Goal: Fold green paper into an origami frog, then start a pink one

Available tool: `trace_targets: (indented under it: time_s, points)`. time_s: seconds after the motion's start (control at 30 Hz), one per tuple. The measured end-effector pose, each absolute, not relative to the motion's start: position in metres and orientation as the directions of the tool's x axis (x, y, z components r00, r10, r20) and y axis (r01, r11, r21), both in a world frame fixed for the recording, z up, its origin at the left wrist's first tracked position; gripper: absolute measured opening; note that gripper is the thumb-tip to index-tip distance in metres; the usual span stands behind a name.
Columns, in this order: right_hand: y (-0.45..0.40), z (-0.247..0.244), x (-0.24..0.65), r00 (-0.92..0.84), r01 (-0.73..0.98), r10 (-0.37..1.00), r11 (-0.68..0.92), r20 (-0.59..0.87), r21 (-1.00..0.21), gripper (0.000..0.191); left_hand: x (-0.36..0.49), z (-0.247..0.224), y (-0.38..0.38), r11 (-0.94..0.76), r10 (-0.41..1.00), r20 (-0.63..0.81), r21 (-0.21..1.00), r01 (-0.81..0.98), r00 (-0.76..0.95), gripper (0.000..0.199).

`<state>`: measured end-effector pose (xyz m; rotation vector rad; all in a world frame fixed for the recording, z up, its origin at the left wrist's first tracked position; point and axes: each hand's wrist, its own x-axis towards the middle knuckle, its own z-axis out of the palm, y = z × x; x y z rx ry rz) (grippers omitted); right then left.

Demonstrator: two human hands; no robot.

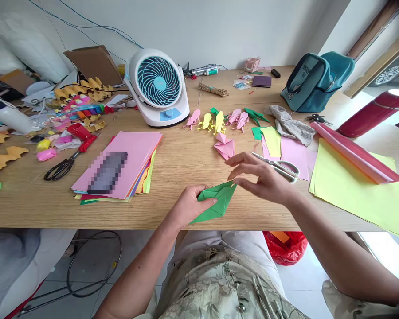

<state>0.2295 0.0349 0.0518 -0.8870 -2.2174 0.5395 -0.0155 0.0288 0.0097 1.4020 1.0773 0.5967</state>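
A folded piece of green paper (223, 204) with creases and a pointed flap is held over the table's front edge. My left hand (190, 204) grips its left part, thumb on top and fingers underneath. At its upper right corner is my right hand (257, 177), its index finger and thumb near the tip and the other fingers spread; whether it pinches the paper is unclear. Beyond them lies a folded pink paper piece (224, 148). Silver scissors (281, 167) rest partly behind my right hand. Small folded yellow figures (219, 121), with pink and green ones, stand farther back.
A white fan (159, 84) stands at the back. Left are stacked coloured sheets (136, 150) with a blurred dark object, black scissors (61, 168) and craft clutter. Right are yellow sheets (359, 190), a red bottle (374, 113), a grey cloth (291, 124) and a teal bag (315, 82).
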Motion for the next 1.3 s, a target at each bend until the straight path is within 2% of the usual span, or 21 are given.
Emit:
trace_targets:
  time_s: [0.13,0.27,0.4,0.53,0.67,0.77,0.87,1.0,1.1,1.17,1.3]
  points:
    - [0.027,0.048,0.207,-0.646,0.415,0.665,0.718,0.375,-0.559,0.013,-0.013,0.012,0.027,0.042,0.881,-0.177,0.953,0.301,0.439,0.022]
    - [0.028,0.045,0.202,-0.666,0.441,0.663,0.72,0.343,-0.536,0.009,-0.013,0.019,0.023,-0.064,0.905,-0.095,0.933,0.354,0.416,0.021]
    - [0.03,0.045,0.205,-0.659,0.44,0.667,0.717,0.348,-0.541,0.012,-0.014,0.021,0.022,-0.09,0.901,-0.09,0.918,0.385,0.425,0.016]
    - [0.031,0.045,0.206,-0.658,0.452,0.668,0.72,0.347,-0.527,0.006,-0.015,0.016,0.023,-0.097,0.902,-0.088,0.913,0.397,0.422,0.019]
    - [0.032,0.045,0.205,-0.687,0.486,0.628,0.771,0.364,-0.413,0.011,-0.014,0.014,0.021,-0.116,0.899,-0.086,0.898,0.424,0.43,0.02]
    - [0.033,0.046,0.207,-0.715,0.487,0.588,0.807,0.377,-0.335,0.018,-0.014,0.019,0.018,-0.221,0.903,-0.008,0.849,0.48,0.43,0.022]
    - [0.033,0.05,0.215,-0.711,0.493,0.569,0.823,0.414,-0.283,0.021,-0.014,0.026,0.014,-0.431,0.878,0.182,0.703,0.566,0.443,0.015]
    - [0.028,0.054,0.23,-0.586,0.566,0.615,0.777,0.528,-0.276,0.007,-0.016,0.027,0.016,-0.634,0.746,0.476,0.294,0.716,0.465,0.011]
    - [0.019,0.044,0.233,-0.443,0.608,0.643,0.728,0.625,-0.317,0.014,-0.013,0.016,0.021,-0.653,0.641,0.57,0.051,0.755,0.515,0.009]
    - [0.012,0.028,0.229,-0.399,0.641,0.678,0.688,0.618,-0.341,0.02,-0.008,0.005,0.023,-0.65,0.625,0.567,-0.004,0.76,0.537,0.005]
    - [-0.002,-0.01,0.213,-0.459,0.718,0.752,0.628,0.474,-0.301,0.034,0.001,-0.016,0.019,-0.639,0.675,0.466,-0.018,0.769,0.571,0.007]
